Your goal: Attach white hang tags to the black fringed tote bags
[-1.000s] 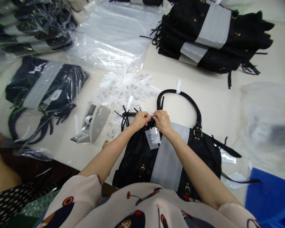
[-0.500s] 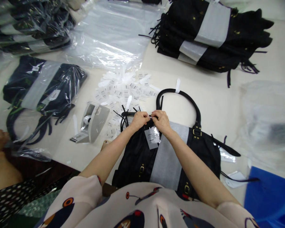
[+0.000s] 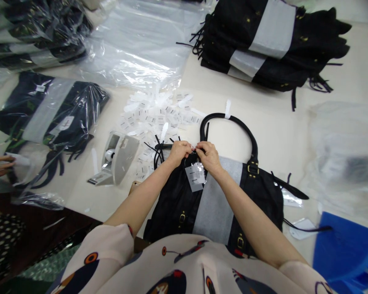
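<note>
A black handbag (image 3: 174, 200) lies flat before me, a grey wrap (image 3: 214, 208) around its middle and its round handle (image 3: 243, 126) standing out beyond the top edge. My left hand (image 3: 180, 153) and my right hand (image 3: 209, 157) meet at that edge, fingertips pinched close together. Something small and pale shows between them, too small to make out. Just below hangs a white printed tag (image 3: 195, 177), with clear plastic beside it. A narrow white paper strip (image 3: 227, 109) is fixed on the handle.
Loose printed labels (image 3: 159, 112) lie scattered beyond my hands. Left are a tape dispenser (image 3: 119, 157) and a plastic-wrapped handbag (image 3: 49, 110), with a co-worker's hand (image 3: 0, 166) on it. Stacked black bags (image 3: 272, 45) sit far right; a blue sheet (image 3: 343, 249) lies near right.
My hands stay pinched together at the bag's top edge, barely moved. The co-worker's hand at the left has shifted up onto the wrapped bag's handle area. The whole view has slid slightly.
</note>
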{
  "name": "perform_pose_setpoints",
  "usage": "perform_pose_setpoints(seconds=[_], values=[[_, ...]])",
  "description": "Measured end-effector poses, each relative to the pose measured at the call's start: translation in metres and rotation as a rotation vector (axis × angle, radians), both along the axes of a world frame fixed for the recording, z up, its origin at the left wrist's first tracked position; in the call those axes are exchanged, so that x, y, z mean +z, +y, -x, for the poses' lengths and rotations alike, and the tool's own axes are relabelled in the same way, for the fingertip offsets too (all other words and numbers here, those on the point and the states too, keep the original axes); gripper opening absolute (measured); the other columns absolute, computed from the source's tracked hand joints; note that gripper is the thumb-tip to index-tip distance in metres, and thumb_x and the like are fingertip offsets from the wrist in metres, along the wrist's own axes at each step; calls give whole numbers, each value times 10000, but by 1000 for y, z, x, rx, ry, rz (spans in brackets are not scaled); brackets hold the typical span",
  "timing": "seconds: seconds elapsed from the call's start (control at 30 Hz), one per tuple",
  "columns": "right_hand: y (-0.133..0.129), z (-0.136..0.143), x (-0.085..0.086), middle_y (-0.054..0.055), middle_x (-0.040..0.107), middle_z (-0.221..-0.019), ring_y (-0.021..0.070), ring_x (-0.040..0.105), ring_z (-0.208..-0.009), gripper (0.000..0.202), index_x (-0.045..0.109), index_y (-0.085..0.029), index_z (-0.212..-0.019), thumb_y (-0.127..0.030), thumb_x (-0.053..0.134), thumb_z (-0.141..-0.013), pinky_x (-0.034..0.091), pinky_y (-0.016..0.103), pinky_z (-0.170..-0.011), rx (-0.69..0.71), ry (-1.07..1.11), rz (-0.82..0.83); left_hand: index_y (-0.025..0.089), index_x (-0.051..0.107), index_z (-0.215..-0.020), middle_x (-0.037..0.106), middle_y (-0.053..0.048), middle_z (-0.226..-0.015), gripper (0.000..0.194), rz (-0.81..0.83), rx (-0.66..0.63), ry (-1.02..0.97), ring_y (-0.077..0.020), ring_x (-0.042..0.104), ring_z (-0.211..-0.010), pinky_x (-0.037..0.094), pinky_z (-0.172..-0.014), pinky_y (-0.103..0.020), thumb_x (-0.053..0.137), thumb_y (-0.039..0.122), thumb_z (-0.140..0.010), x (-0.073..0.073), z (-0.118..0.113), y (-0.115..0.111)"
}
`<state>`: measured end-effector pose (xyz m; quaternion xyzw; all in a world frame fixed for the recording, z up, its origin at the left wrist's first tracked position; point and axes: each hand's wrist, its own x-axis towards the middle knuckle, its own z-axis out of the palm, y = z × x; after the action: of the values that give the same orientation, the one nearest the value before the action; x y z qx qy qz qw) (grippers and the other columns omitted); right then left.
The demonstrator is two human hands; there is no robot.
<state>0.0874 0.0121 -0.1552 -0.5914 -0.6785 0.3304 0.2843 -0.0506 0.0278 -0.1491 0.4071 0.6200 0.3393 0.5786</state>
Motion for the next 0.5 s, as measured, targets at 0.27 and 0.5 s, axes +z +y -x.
perform_pose_setpoints(seconds=[0.27,0.5], values=[[-73,-5,18,110,572,-868,241,503,-837,238,526,-142,-963,-323,465,-820,368,356,-733,-74,-457,91,151,390,-454,608,-32,-523,110,182,-9,-427,-33,326,-295,96,-340,-193,492,110,-446,3,-3,-2],[-72,8,7,101,585,-858,222,548,-789,198,536,-160,-895,-284,569,-745,380,312,-658,-168,-507,231,151,479,-600,560,7,-504,111,197,-72,-339,-36,360,-323,129,-337,-177,531,164,-503,18,9,-12]])
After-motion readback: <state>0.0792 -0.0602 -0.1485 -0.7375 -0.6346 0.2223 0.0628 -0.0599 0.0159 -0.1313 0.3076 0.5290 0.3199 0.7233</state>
